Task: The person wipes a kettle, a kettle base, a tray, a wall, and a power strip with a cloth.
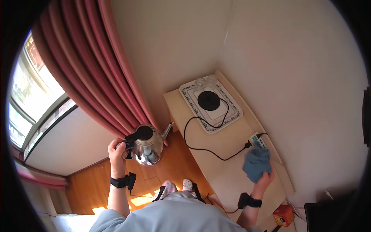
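My left hand [117, 155] is wrapped round the black handle of a shiny steel electric kettle [151, 150]. The kettle hangs upright above the floor, left of the cabinet, its black lid closed and its thin spout pointing right. On the cabinet's right side, my right hand [266, 178] grips a blue cloth [256, 164]. The cloth's far end lies against a white power strip [258, 140], partly covering it. A black plug [247, 145] sits at the strip's left side. Its cord runs to a round black kettle base [209, 101].
The base rests on a white patterned tray [211, 129], with clear glassware [205, 82] at its far end. All stand on a light wooden cabinet top [220, 174]. Pink curtains [96, 69] and a window lie left. A red box [283, 215] is at near right.
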Demonstrator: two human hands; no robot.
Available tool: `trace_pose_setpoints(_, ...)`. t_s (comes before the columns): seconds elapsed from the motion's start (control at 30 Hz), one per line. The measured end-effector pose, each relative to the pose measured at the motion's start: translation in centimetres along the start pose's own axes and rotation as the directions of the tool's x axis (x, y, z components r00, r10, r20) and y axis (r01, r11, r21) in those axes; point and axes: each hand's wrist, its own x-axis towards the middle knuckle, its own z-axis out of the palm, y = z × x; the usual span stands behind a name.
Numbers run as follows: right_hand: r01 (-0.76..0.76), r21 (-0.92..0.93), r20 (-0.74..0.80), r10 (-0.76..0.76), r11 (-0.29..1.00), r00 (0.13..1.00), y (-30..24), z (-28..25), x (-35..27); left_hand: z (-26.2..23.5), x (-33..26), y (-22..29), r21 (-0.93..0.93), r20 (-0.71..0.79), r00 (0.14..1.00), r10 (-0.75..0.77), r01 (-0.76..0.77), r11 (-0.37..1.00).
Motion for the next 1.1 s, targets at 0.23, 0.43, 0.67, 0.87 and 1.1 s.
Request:
trace_pose_setpoints(0.23,0.303,-0.154,0.56,-0.169,0.94,0.811,2.3,24.4,6.0,2.2,8.4,-1.8,-0.004,0.008,0.998,0.058,-0.058,0.998)
trace_pose_setpoints(0.43,0.424,-0.332,0.625,-0.14,0.843,0.768,13.4,42.7,9.3,1.3,14.0,-3.8,-0.011,-0.002,1.0,-0.005,0.005,1.0)
trace_pose_setpoints(0.67,0.87,-0.419,0.889,-0.079,0.262,0.451,27.6,50.3,6.3,-1.9,13.8,-9.8,0.073,0.022,0.998,0.061,-0.063,0.995)
trace_pose_setpoints(0.87,0.882,-0.404,0.897,-0.086,0.244,0.435,31.8,46.5,6.4,-2.7,13.0,-13.2,0.02,-0.044,0.994,0.098,-0.097,0.995)
trace_pose_setpoints(1.1,0.873,-0.426,0.901,0.022,0.238,0.434,32.9,35.4,3.9,-2.8,11.1,-13.4,0.076,-0.165,0.986,0.036,-0.024,0.997)
